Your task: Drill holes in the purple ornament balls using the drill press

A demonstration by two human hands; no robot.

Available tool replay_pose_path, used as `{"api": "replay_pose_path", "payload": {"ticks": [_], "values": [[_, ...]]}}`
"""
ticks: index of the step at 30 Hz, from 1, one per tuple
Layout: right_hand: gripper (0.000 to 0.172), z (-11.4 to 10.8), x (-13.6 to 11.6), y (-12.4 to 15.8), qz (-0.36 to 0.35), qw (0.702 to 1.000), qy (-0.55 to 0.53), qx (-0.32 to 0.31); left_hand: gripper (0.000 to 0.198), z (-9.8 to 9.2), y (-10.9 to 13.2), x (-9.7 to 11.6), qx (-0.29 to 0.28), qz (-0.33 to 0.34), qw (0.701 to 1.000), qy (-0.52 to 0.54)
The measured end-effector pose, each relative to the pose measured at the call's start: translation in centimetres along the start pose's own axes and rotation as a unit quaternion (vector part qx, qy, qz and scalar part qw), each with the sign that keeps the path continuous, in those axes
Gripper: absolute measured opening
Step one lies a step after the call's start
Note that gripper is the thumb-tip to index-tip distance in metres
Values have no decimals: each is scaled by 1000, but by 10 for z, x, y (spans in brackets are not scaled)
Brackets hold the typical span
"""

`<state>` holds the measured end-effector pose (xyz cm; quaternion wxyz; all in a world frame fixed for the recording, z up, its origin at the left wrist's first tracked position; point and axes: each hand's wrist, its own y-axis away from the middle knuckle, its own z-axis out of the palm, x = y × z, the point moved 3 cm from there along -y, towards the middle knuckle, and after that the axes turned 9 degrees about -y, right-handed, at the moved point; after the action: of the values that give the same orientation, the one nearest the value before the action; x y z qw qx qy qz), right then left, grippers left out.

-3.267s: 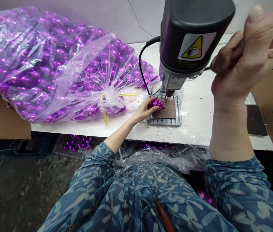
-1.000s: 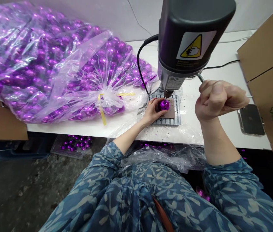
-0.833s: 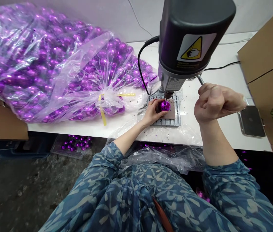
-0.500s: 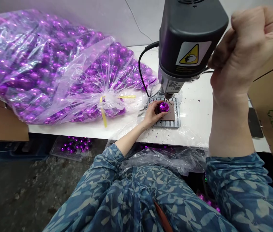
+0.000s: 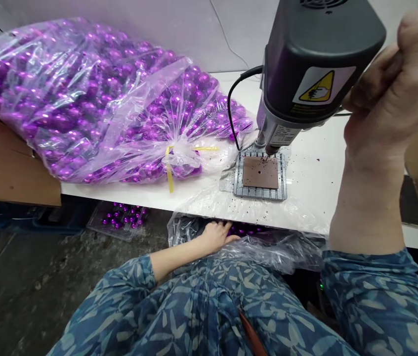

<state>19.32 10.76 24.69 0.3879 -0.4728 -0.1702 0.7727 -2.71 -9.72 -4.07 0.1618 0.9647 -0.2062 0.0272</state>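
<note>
My left hand (image 5: 217,236) is below the table's front edge, at the mouth of a clear plastic bag (image 5: 268,254) over my lap. Its thumb and fingers are apart beside shiny purple balls (image 5: 246,230); the fingertips are partly hidden. My right hand (image 5: 390,74) is raised in a fist at the side of the black drill press (image 5: 323,44), closed around its feed handle, which is mostly covered. Under the bit, a brown board (image 5: 261,174) with a small hole lies on the grooved metal base (image 5: 260,194). No ball sits on this board.
A big tied clear bag of purple balls (image 5: 94,104) fills the table's left side. Dark shavings dot the white table (image 5: 309,183). A cardboard box (image 5: 12,168) is at left, a phone-like dark slab (image 5: 411,200) at right, and a clear tray (image 5: 114,225) of balls sits lower left.
My left hand has left the board under the drill and come down to the bag at my lap. The purple ball is gone from the board. My right hand stays at the handle.
</note>
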Motion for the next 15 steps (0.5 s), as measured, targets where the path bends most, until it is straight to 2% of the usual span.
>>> {"api": "replay_pose_path", "payload": {"ticks": [2, 5, 6, 8, 10, 13, 15], "values": [[47, -1, 0, 0, -1, 1000, 13, -17, 49, -25, -6, -2, 25, 29, 998, 53], [46, -1, -3, 1, -9, 999, 10, -33, 50, -84, -33, -18, 140, 101, 971, 167], [46, -1, -4, 2, -12, 999, 9, -36, 47, -105, -48, -30, 176, 79, 965, 179], [45, 0, -6, 3, -7, 999, 12, -46, 38, -139, -90, -55, 179, 19, 971, 155], [46, 0, -8, 5, -6, 999, 9, -42, 34, -166, -137, -80, 191, -74, 974, 94], [45, -1, -8, 7, -7, 999, 8, -32, 42, -190, -202, -102, 192, -121, 974, 8], [46, -2, -7, 6, -15, 999, 11, -33, 50, -197, -233, -110, 199, -112, 973, -4]]}}
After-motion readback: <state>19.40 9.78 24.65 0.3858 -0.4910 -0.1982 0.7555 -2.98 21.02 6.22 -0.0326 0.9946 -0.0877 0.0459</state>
